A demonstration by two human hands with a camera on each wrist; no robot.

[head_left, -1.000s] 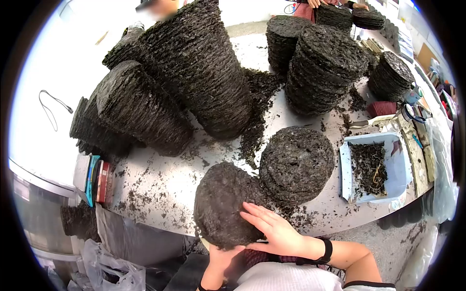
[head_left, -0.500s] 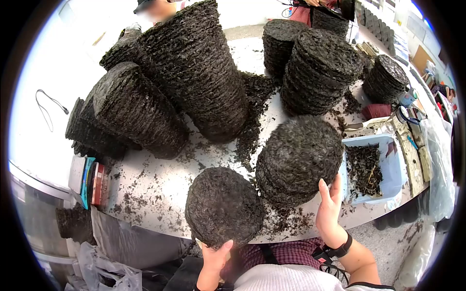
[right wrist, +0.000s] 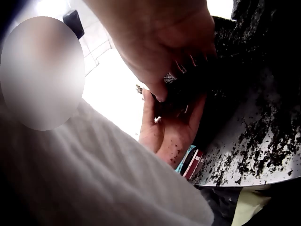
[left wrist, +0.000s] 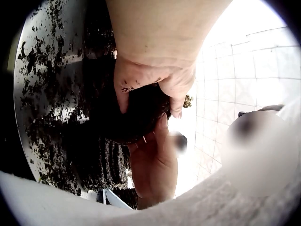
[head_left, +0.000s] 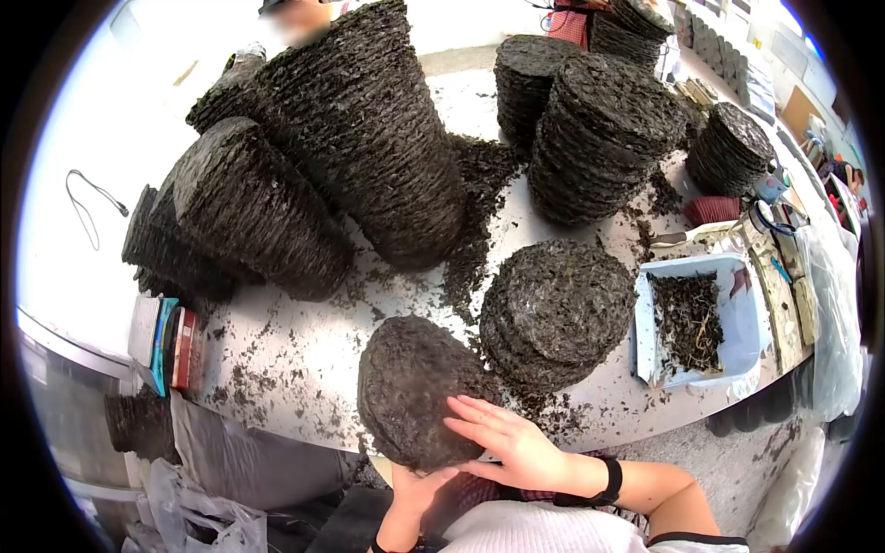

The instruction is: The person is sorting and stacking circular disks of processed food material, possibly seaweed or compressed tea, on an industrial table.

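My left hand (head_left: 419,498) grips the near edge of a dark, round dried seaweed cake (head_left: 396,378), held tilted at the table's front edge. In the left wrist view, the thumb and fingers of my left hand (left wrist: 153,77) lie on either side of the edge. My right hand (head_left: 521,447) rests on the cake's upper face with fingers extended, its thumb near the left thumb. In the right wrist view, part of my right hand (right wrist: 174,52) is in shadow over the cake. Just beyond stands a stack of seaweed cakes (head_left: 562,304).
Tall leaning seaweed stacks (head_left: 369,138) fill the back left; another stack (head_left: 604,138) stands at back right. A blue bin (head_left: 751,323) with scraps sits right. Loose flakes litter the white table (head_left: 304,341). A red-and-teal boxed item (head_left: 175,346) stands left. Another person is across the table.
Half a second ago my right hand was lifting a cake off the stack's top. It has since swung left onto the cake in my left hand, and the stack sits lower.
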